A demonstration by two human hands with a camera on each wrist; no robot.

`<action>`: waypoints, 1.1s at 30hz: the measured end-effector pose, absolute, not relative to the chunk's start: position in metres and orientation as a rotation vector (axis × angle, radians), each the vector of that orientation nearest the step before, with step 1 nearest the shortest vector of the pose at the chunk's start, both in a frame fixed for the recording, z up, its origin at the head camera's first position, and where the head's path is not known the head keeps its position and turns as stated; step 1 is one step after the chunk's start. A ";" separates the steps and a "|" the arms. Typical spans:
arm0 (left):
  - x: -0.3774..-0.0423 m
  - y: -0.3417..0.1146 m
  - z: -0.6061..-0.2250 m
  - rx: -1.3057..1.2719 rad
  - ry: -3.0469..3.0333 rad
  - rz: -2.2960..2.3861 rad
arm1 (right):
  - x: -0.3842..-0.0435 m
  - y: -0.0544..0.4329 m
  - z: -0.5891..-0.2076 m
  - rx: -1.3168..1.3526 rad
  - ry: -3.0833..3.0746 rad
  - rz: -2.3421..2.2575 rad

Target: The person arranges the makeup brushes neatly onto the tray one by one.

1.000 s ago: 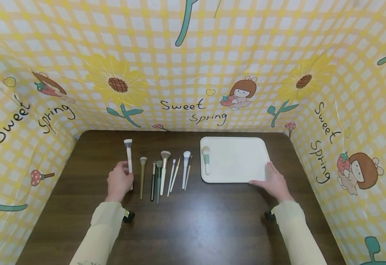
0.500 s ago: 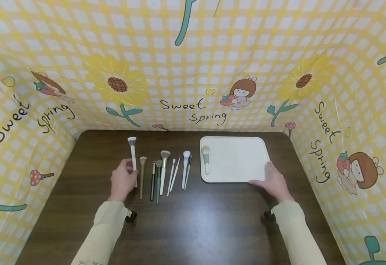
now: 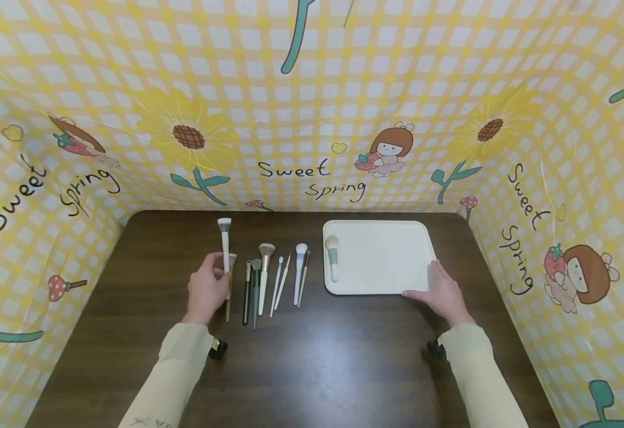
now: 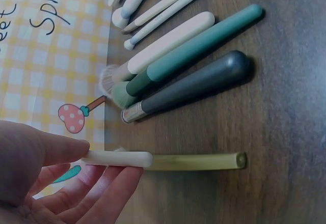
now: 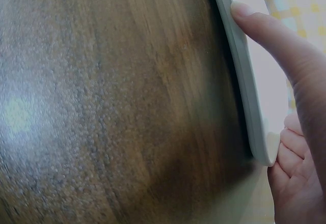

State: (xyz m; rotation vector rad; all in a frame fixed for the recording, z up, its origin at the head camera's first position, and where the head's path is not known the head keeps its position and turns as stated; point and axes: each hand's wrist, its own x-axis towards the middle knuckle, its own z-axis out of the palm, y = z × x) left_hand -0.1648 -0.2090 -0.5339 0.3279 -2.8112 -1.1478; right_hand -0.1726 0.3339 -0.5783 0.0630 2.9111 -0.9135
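In the head view, my left hand [image 3: 207, 291] pinches a white-handled makeup brush [image 3: 225, 242] with its bristles pointing away from me. The brush is above a gold-handled makeup brush [image 4: 198, 162] and partly covers it. In the left wrist view, thumb and fingers grip the white handle [image 4: 122, 158] near its end. My right hand [image 3: 443, 295] holds the near right corner of a white tray [image 3: 378, 288], thumb on the front rim and fingers along the right side. A makeup brush with a green and white handle [image 3: 334, 261] lies on the tray's left side.
Right of the gold brush lie a black brush [image 3: 246, 297], a green brush [image 3: 255, 300], a larger white brush [image 3: 264, 285] and several slim or pale brushes [image 3: 299, 279]. The dark wooden table [image 3: 312, 368] meets checked cloth walls [image 3: 312, 119] at the back and sides.
My left hand has carried the white-handled brush to the right, from left of the gold brush to over it. My right hand and the tray have stayed in place.
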 end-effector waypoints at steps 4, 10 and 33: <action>-0.167 -0.204 -0.535 0.334 -2.809 -1.174 | -0.173 0.334 -0.578 0.056 2.916 -0.909; -0.169 -0.198 -0.537 0.321 -2.799 -1.201 | -0.172 0.334 -0.579 0.056 2.922 -0.911; -0.178 -0.166 -0.536 0.173 -2.784 -1.183 | -0.173 0.333 -0.577 0.070 2.900 -0.893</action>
